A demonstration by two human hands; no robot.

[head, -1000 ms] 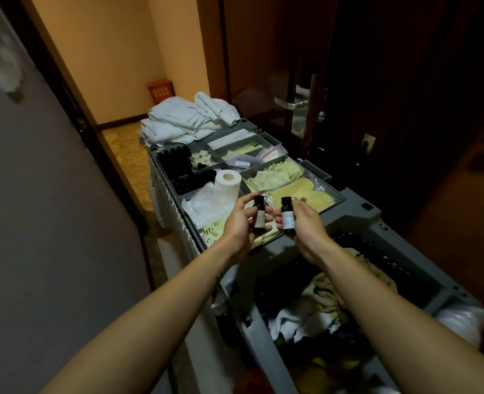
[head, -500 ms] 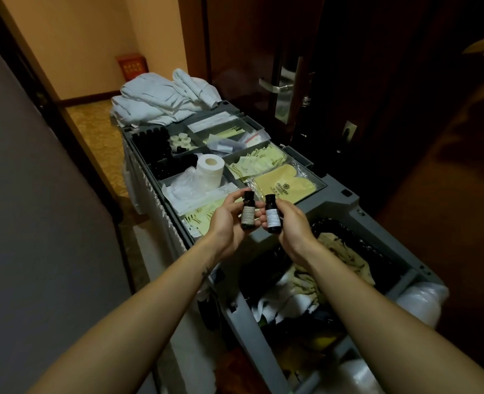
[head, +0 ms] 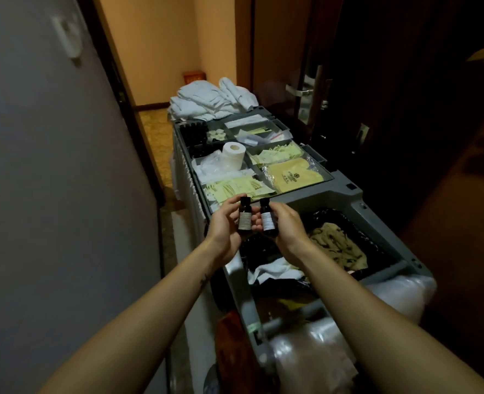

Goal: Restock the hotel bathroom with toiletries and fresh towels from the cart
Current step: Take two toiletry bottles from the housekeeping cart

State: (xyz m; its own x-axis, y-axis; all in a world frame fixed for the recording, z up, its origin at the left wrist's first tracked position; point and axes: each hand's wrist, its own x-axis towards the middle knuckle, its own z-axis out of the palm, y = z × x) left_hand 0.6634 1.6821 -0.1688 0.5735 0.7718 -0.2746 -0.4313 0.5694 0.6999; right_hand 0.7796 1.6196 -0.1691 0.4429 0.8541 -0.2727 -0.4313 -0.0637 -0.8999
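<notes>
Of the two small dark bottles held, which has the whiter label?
The right bottle, in the right grip: its label is white, while the left bottle has a greyish one.

- Label print on the left bottle (head: 244, 218) and right bottle (head: 267, 220): too small to read.
- Left hand (head: 224, 226) and right hand (head: 288, 227): fingers partly hidden behind the bottles.
- Dark compartment (head: 194, 132) (far left of the cart (head: 346, 191)): contents indistinct.
- Both forearms (head: 155, 314), cart's near end: cut off by the bottom edge.
- Clear bags (head: 306, 362): blurred, contents indeterminable.

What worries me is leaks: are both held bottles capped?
Capped: the left bottle and right bottle each carry a dark cap on top.
</notes>
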